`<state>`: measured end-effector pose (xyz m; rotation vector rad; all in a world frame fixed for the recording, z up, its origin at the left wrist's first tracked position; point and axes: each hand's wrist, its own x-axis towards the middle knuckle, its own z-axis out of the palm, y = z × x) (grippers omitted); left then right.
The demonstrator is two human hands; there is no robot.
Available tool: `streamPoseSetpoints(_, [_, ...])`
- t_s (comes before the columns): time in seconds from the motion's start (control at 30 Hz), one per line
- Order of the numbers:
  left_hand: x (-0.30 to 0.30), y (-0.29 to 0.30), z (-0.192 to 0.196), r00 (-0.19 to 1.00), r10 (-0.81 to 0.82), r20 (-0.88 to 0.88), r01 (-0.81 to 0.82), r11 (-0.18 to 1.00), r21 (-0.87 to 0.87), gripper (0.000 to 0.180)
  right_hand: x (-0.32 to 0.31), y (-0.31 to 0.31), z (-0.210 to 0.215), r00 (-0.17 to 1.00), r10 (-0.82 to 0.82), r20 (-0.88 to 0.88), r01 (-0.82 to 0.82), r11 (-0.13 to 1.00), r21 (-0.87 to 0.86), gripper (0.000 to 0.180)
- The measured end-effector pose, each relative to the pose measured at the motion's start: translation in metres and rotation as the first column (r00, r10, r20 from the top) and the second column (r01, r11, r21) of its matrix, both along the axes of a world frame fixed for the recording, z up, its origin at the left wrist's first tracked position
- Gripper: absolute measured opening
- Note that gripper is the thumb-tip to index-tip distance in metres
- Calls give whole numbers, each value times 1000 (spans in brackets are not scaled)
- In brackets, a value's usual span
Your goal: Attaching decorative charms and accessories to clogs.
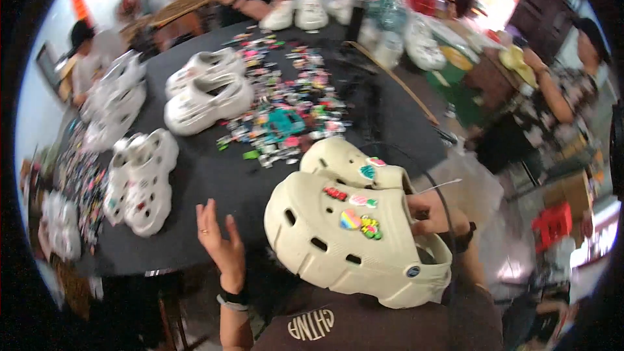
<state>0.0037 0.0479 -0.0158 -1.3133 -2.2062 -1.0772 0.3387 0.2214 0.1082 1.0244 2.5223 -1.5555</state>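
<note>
A cream clog (305, 221) is close before me, its toe toward the left. Colourful shoe charms (351, 220), among them a striped heart, sit on its upper. My right hand (437, 214) reaches into its foot opening and grips it; some fingers are hidden inside. Just behind lies a second cream clog (331, 159), partly covered by the first, with a teal charm and a pink one on it. My left hand (222, 244) is raised to the left of the clogs, fingers apart, holding nothing.
Loose charms (292, 91) are heaped on the dark table (201, 221). White clogs (208, 101) stand beyond, with more white clogs (140, 185) at left. A thin stick (396, 81) lies at the right edge. Co-workers sit and stand around; one person's hand (257, 10) touches white clogs.
</note>
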Motion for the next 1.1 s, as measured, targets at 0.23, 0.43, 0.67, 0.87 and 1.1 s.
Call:
streamPoseSetpoints(0.23, [-13,33,-64,982,166,-89,-188,880,-437,51,86,-39,-20,947,-272,-170,270,962,-38,47])
streamPoseSetpoints(0.43, [-9,35,-57,982,163,-94,-188,861,-473,46,128,-33,-33,851,-522,-63,525,837,152,45])
streamPoseSetpoints(0.67, [-7,35,-53,978,194,-76,-207,877,-434,45,168,57,-81,436,-786,-438,827,542,-148,39])
streamPoseSetpoints(0.87, [-5,36,-48,981,191,-14,-182,907,-379,48,161,211,-93,401,-745,-534,878,478,-8,31])
streamPoseSetpoints(1.1, [-3,28,-39,967,253,8,-238,919,-314,47,134,406,-150,397,-856,-331,918,363,161,39])
